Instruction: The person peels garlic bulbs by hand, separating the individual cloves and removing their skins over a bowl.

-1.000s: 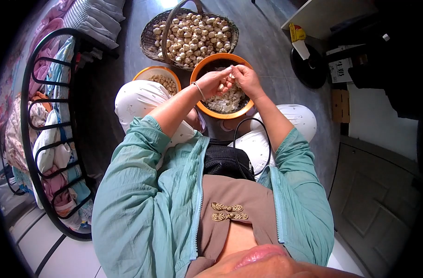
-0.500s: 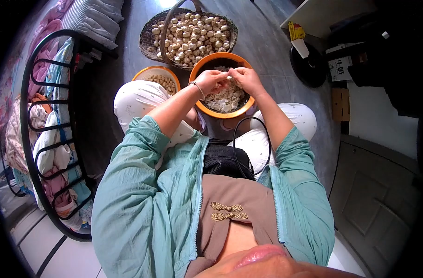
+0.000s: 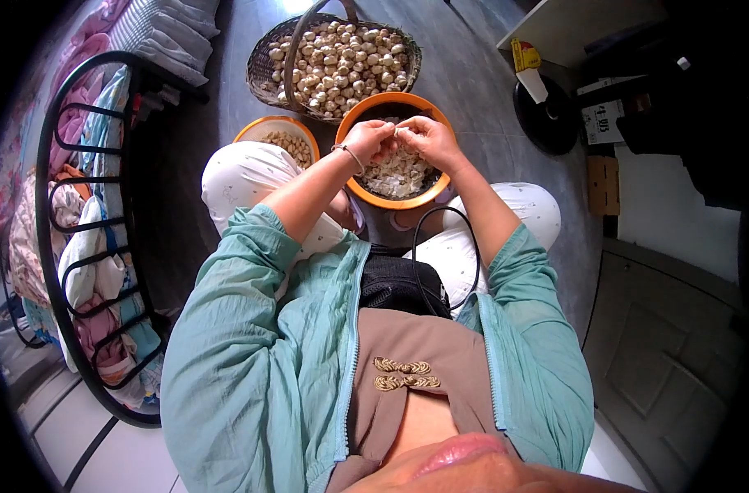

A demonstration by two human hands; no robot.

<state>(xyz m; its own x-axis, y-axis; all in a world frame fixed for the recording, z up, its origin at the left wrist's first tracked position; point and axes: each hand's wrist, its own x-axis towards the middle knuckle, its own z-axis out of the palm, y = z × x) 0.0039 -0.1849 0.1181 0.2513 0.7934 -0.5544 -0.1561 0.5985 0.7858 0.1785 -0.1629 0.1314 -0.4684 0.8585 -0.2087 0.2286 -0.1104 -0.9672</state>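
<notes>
Above the orange-rimmed basin (image 3: 391,203), my left hand (image 3: 369,141) and my right hand (image 3: 430,141) meet with fingers pinched. A small pale garlic clove (image 3: 397,133) shows between the fingertips, partly covered by them. Papery garlic skins (image 3: 397,174) fill the basin under my hands. To its left stands a smaller orange-rimmed bowl (image 3: 248,132) with peeled garlic cloves (image 3: 289,146) in it. Behind both, a woven basket (image 3: 260,76) with a tall handle holds a heap of whole garlic bulbs (image 3: 350,66).
My knees in white trousers (image 3: 522,215) flank the basin. At left stands a black metal bed frame (image 3: 52,255) with bedding behind it. A round black base (image 3: 545,123) and a cardboard box (image 3: 603,186) are on the right, near a grey door (image 3: 662,329).
My fingertips have drawn closer together, the right hand moving slightly left. The clove shows less between them. The containers have stayed in place.
</notes>
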